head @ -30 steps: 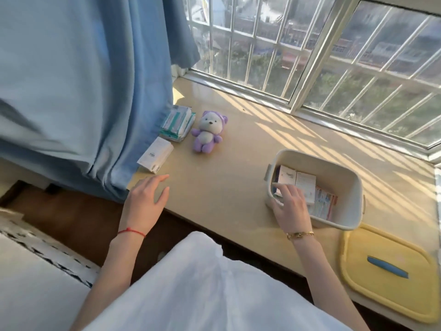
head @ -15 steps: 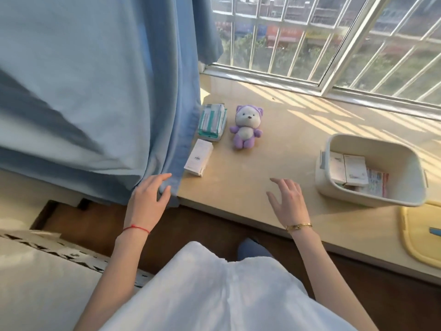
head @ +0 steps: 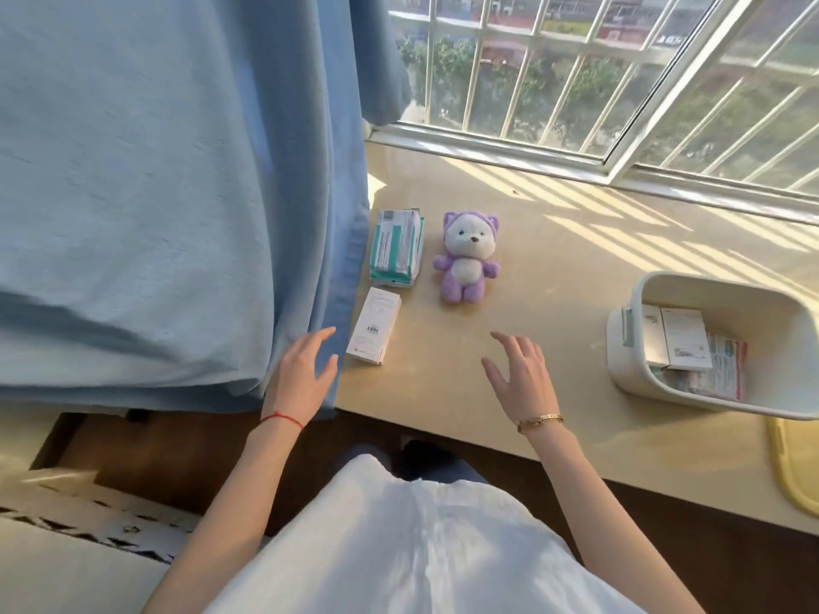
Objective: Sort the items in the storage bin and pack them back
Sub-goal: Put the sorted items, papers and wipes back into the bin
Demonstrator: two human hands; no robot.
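Blue curtain (head: 177,192) drapes beside our white box (head: 373,325) at the sill's (head: 554,259) left edge; our left hand (head: 303,374) and right hand (head: 520,374), both spread and empty, could snag it.

This looks like a room in a home, likely a bedroom. A long blue fabric curtain (head: 177,192) hangs beside a white-barred window (head: 576,77) over a beige stone counter (head: 554,268), where a small purple-and-white plush bear (head: 467,257) sits in sunlight.
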